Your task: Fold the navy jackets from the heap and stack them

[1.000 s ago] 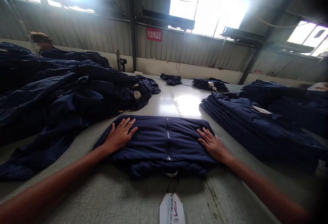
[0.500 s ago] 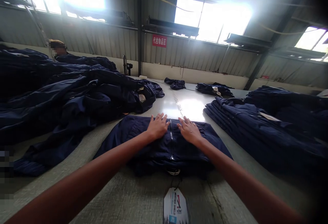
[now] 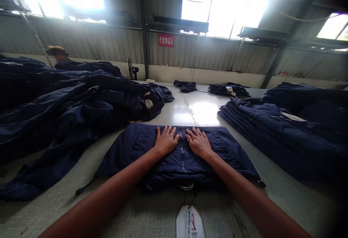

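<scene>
A folded navy jacket (image 3: 136, 147) with a centre zip lies on the grey table (image 3: 130, 212) in front of me. My left hand (image 3: 165, 140) rests flat and open on it just left of the zip. On the other side of the zip my right hand (image 3: 199, 142) lies flat, fingers spread. A white hang tag (image 3: 189, 225) on a cord lies on the table below the jacket's collar.
A big loose heap of navy jackets (image 3: 67, 100) fills the left side. A neat stack of folded jackets (image 3: 272, 129) lies at the right. Two small bundles (image 3: 186, 85) sit at the table's far end. A person's head (image 3: 57, 53) shows behind the heap.
My hands slid from the jacket's outer edges to its middle by the zip, then drew slightly towards me. The jacket now lies flatter and wider.
</scene>
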{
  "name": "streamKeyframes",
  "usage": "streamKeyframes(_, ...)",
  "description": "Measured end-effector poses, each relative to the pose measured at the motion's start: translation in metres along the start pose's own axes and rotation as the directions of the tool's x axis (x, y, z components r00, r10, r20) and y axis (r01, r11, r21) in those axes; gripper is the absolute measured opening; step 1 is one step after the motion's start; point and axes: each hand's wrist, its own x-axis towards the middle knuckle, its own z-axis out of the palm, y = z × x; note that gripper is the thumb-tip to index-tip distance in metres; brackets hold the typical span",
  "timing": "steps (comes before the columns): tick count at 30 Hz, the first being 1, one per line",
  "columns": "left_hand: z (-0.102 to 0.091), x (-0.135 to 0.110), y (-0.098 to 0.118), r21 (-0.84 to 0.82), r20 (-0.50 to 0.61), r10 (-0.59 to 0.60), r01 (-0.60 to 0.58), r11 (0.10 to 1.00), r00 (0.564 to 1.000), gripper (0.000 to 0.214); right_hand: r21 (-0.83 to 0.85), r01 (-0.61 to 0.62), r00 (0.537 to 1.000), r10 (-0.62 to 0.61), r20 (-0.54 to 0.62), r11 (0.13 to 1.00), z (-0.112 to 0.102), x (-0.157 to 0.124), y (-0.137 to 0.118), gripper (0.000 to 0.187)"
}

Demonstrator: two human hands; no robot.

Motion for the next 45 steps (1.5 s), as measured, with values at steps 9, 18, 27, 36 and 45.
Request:
streamKeyframes(9, -0.007, -0.005, -0.008, 0.037, 0.02, -0.061, 0.06, 0.998, 0.998, 0.07, -0.084, -0.048, 0.998, 0.05, 0.022, 0.995, -0.005, 0.0, 0.016, 0.063)
streamKeyframes(18, -0.009, -0.01, -0.018, 0.083, -0.033, -0.064, 0.067, 0.994, 0.997, 0.066, -0.133, -0.152, 0.988, 0.152, -0.009, 0.979, -0.009, 0.001, 0.068, 0.06)
streamKeyframes(27, -0.02, -0.008, -0.042, 0.046, 0.13, 0.006, -0.012, 0.999, 0.991, 0.063, -0.13, -0.263, 0.965, 0.263, -0.018, 0.956, -0.01, 0.003, 0.125, 0.06)
streamKeyframes(36, -0.02, -0.024, -0.079, 0.169, -0.076, 0.106, -0.092, 0.981, 0.991, 0.054, -0.062, -0.291, 0.957, 0.29, -0.019, 0.955, -0.006, 0.004, 0.139, 0.061)
streamKeyframes(45, -0.02, -0.028, -0.073, 0.153, -0.059, 0.084, -0.074, 0.985, 0.995, 0.051, -0.07, -0.263, 0.965, 0.26, -0.044, 0.962, 0.003, 0.005, 0.148, 0.061)
